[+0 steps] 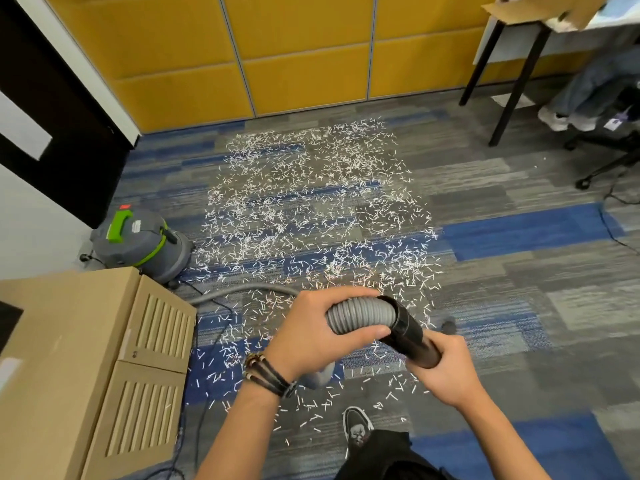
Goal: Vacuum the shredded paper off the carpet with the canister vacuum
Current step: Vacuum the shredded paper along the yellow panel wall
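Starting at your left grip (311,336), you have its fingers curled round the grey ribbed hose (360,317). Your right grip (446,370) is wrapped round the black tube (412,336) joined to it, and the tube's far end is hidden by that hand. The hose trails left across the carpet (519,306) to the canister vacuum (138,242), which sits at the carpet's left edge by the wall. Thick shredded paper (311,202) lies from your shoe (356,427) up toward the yellow panels (301,46), with no cleaned lane visible. I judge the pickup barely begun, with nearly all of it left.
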Demonstrator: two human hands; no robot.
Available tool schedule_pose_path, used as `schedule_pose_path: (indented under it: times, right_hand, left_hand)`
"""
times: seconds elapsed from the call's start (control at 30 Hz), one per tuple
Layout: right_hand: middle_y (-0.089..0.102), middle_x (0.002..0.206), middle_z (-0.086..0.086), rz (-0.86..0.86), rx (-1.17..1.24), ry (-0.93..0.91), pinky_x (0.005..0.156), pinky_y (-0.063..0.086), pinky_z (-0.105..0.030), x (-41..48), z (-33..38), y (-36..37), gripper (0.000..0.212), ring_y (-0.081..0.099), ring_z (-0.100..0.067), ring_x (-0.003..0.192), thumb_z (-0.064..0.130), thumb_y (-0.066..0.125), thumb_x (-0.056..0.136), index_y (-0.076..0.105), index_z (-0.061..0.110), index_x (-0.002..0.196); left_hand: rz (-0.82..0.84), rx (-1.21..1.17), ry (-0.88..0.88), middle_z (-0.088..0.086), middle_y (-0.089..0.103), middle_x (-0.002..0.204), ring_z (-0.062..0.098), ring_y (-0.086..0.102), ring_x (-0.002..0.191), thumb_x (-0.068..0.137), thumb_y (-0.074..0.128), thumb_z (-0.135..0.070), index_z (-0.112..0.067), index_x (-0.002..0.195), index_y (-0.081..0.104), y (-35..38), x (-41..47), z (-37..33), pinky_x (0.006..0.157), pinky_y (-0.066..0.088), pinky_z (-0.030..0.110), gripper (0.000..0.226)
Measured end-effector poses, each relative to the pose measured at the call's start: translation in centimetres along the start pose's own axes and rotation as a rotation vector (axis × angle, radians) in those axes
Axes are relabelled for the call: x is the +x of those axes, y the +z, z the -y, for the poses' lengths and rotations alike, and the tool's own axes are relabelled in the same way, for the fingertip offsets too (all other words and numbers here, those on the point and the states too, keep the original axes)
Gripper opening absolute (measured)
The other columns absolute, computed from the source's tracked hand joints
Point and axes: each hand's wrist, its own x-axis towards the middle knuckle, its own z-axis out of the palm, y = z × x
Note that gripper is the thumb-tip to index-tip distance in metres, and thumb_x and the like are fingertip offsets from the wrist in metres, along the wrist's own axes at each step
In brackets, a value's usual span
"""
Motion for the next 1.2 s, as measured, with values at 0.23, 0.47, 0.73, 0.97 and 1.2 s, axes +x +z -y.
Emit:
schedule_pose_path:
  times: [0.23, 0.47, 0.73, 0.97, 1.2]
  right_hand:
    - [0.041, 0.048, 0.011, 0.028, 0.035, 0.013, 0.048, 0.025, -0.02, -2.8, 2.6, 5.7, 0.022, 0.032, -0.004, 0.047, 0.014, 0.07, 0.06, 0.053, 0.029, 0.06]
    - [0.041, 0.047, 0.014, 0.14, 0.029, 0.017, 0.048, 0.025, -0.017, -5.4, 6.0, 11.4, 0.026, 0.033, -0.004, 0.046, 0.012, 0.069, 0.061, 0.049, 0.027, 0.055]
    - [0.046, 0.046, 0.014, 0.15, -0.056, -0.005, 0.047, 0.028, -0.014, -7.8, 10.1, 14.5, 0.034, 0.038, -0.006, 0.043, 0.01, 0.07, 0.063, 0.057, 0.04, 0.058]
    - [0.049, 0.049, 0.013, 0.18, -0.063, 0.061, 0.049, 0.03, -0.02, -10.9, 10.8, 19.1, 0.023, 0.04, -0.005, 0.046, 0.016, 0.066, 0.065, 0.057, 0.036, 0.062]
    - [0.044, 0.047, 0.011, 0.206, -0.064, 0.043, 0.048, 0.027, -0.018, -12.9, 11.7, 19.4, 0.028, 0.036, -0.005, 0.046, 0.009, 0.071, 0.067, 0.053, 0.03, 0.06]
  left_hand:
    - [-0.065, 0.08, 0.021, -0.023, 0.077, 0.105, 0.002, 0.073, 0.097, 0.074, 0.081, -0.064, -0.045, 0.119, 0.076, -3.6, -5.6, 2.1, 0.088, 0.058, 0.023, 0.049]
    - [-0.108, 0.038, -0.004, -0.022, 0.078, 0.106, 0.003, 0.075, 0.097, 0.072, 0.084, -0.061, -0.041, 0.118, 0.078, -7.4, -12.0, 5.0, 0.089, 0.061, 0.031, 0.05]
    - [-0.253, -0.041, 0.025, -0.016, 0.078, 0.103, 0.012, 0.074, 0.091, 0.075, 0.081, -0.062, -0.046, 0.119, 0.075, -9.6, -18.1, 7.5, 0.083, 0.061, 0.028, 0.047]
    - [-0.197, -0.011, -0.038, -0.02, 0.077, 0.108, 0.003, 0.072, 0.102, 0.07, 0.081, -0.067, -0.039, 0.118, 0.077, -10.7, -21.9, 9.9, 0.093, 0.06, 0.033, 0.055]
    - [-0.168, -0.09, -0.021, -0.014, 0.078, 0.106, 0.008, 0.074, 0.1, 0.067, 0.089, -0.059, -0.033, 0.114, 0.08, -12.5, -23.1, 9.8, 0.088, 0.06, 0.025, 0.055]
